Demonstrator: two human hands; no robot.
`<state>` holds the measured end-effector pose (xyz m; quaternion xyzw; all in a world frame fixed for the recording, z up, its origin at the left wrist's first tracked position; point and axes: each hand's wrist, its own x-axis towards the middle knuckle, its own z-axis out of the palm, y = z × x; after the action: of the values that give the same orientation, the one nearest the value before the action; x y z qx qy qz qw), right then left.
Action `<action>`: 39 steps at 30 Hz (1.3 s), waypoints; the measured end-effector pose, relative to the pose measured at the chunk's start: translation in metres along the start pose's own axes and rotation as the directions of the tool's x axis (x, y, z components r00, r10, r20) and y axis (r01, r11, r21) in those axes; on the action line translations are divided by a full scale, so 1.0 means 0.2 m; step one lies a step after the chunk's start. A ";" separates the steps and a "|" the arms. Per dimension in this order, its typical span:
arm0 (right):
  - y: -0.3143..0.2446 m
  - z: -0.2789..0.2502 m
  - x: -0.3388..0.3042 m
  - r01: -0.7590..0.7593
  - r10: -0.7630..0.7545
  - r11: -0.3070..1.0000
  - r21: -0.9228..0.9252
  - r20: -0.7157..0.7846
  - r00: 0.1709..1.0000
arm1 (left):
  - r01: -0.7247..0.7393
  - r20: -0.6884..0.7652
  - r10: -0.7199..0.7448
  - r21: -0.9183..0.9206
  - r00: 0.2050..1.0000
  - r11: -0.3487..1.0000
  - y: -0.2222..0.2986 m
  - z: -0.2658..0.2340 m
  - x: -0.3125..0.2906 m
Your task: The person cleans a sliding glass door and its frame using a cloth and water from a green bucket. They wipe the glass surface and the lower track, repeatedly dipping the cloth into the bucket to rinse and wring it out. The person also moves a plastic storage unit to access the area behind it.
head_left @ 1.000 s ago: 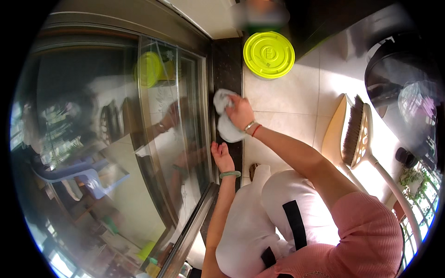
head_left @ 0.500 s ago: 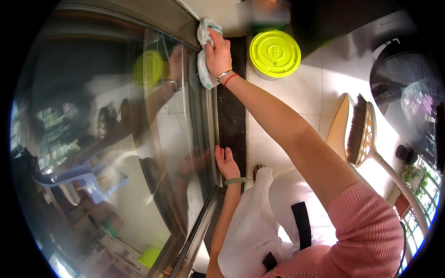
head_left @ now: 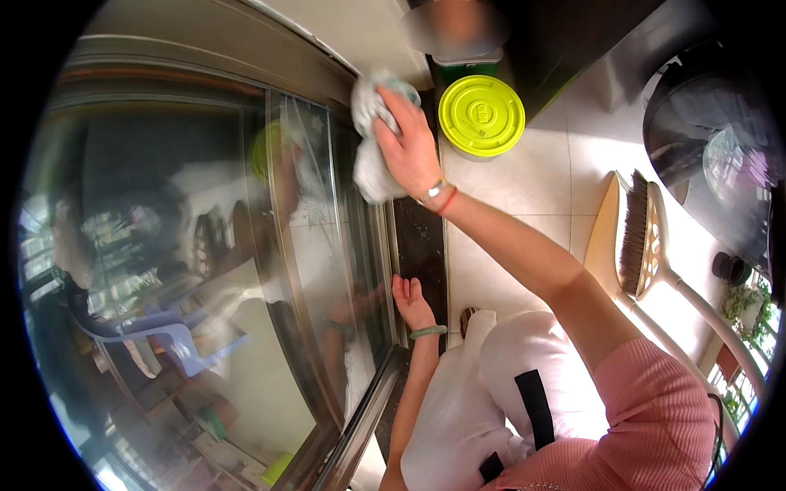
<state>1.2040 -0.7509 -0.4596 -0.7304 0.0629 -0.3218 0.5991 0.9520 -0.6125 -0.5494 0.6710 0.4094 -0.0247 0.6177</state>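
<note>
My right hand (head_left: pixel 413 155) is shut on a crumpled white cloth (head_left: pixel 375 173) with greenish patches, held up by the metal frame at the top of the glass sliding door (head_left: pixel 188 270). The cloth is smeared by motion, so whether it touches the frame is hard to tell. Lower down, my left hand (head_left: pixel 413 303) rests by the door's edge, above the dark sill (head_left: pixel 422 245). Its fingers are loosely bent with nothing in them, and a green bangle circles that wrist.
A tub with a lime-green lid (head_left: pixel 481 116) stands on the tiled floor, with a green container (head_left: pixel 467 67) behind it. To the right are a broom (head_left: pixel 647 237), a beige dustpan (head_left: pixel 604 221) and a large black round bin (head_left: pixel 712 139). A potted plant (head_left: pixel 745 303) stands beyond.
My right hand has come down and slightly right with the cloth, away from the upper corner. The fingers of my left hand are more bent. The whole view has shifted a little.
</note>
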 end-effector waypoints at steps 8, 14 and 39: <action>0.06 0.26 0.17 0.026 -0.025 1.000 0.017 -0.028 0.999 | -0.027 0.011 0.028 -0.039 1.000 0.999 0.03 -0.01 -0.04; 0.58 0.09 -0.30 -0.302 0.465 0.854 -0.424 0.361 0.808 | 0.006 0.041 -0.005 -0.032 0.999 0.999 0.03 0.03 -0.01; 0.10 -0.48 -1.18 0.516 -0.053 0.854 -0.073 0.972 0.227 | 0.233 -0.103 -0.231 0.006 0.968 0.972 -0.03 -0.06 -0.10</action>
<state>0.9715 -0.7240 -0.5639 -0.8735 -0.3816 0.0887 0.2891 0.9298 -0.6136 -0.5402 0.6243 0.5156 -0.0663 0.5831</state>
